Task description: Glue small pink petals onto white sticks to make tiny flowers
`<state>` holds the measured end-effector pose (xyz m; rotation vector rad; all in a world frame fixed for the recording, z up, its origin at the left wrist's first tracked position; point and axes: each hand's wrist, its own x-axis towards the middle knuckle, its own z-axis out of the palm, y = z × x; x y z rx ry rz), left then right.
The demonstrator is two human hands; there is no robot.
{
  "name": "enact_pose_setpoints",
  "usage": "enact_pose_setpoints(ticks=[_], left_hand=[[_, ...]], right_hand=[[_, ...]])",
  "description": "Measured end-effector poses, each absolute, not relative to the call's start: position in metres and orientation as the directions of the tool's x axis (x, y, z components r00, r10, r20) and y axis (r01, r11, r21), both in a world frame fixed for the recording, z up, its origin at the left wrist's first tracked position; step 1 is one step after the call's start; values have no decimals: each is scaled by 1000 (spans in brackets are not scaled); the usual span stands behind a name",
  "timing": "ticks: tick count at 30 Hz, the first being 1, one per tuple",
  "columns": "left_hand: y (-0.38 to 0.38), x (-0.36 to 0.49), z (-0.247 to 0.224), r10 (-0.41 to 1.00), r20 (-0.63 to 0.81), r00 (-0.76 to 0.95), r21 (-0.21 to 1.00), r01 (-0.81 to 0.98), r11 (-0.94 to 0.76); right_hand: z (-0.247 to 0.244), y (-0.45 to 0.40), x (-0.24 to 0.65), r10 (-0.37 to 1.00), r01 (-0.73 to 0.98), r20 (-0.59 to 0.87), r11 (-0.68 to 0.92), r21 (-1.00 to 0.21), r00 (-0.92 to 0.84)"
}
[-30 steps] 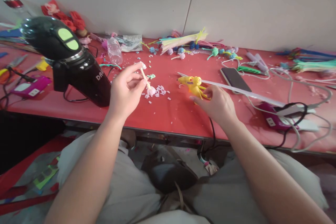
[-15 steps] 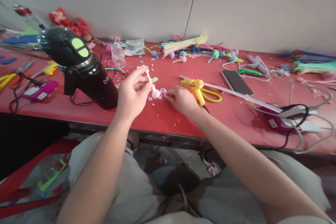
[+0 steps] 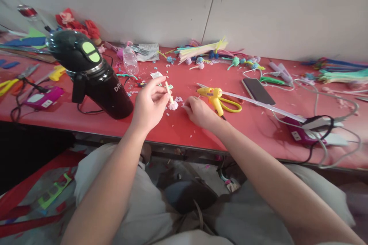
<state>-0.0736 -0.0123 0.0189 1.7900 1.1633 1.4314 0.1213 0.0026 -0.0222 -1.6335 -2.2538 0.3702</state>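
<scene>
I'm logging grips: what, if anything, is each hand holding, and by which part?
The left hand holds a pink-tipped stick by its pale shaft. The right hand is beside loose pink pieces; whether it pinches one cannot be told.

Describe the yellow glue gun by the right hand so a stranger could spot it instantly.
Look at the red table and find the person's right hand. The yellow glue gun lies just beside that hand, on the side toward the dark phone. A long whitish stick appears to run from its back, which sets it apart from the yellow loop alongside.
</scene>
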Motion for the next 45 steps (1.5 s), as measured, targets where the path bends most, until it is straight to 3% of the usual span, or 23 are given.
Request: enact_pose_setpoints(ticks=[5,9,13,19,25,37,45], left_hand=[[-19,-59,16,936,312,164,908,240,-345],[-24,-43,10,931,261,254,928,200,-315],[-29,-29,6,904,249,346,939,144,-314],[-34,-18,4,879,252,405,942,107,-319],[-35,-13,4,903,231,362,952,106,-286],[-35,-10,0,932,222,285,966,63,-249],[-36,-12,1,939,231,255,956,119,-267]], right_hand=[[-22,-19,150,981,540,132,190,-820,-144],[-18,-38,164,977,353,192,211,-911,-91],[-8,-56,170,951,300,304,306,-904,-55],[-2,-65,175,937,417,343,337,-844,-63],[-1,-65,174,903,489,427,397,-777,-55],[2,-67,168,888,467,442,446,-764,-125],[-2,-65,171,894,565,439,407,-718,-87]])
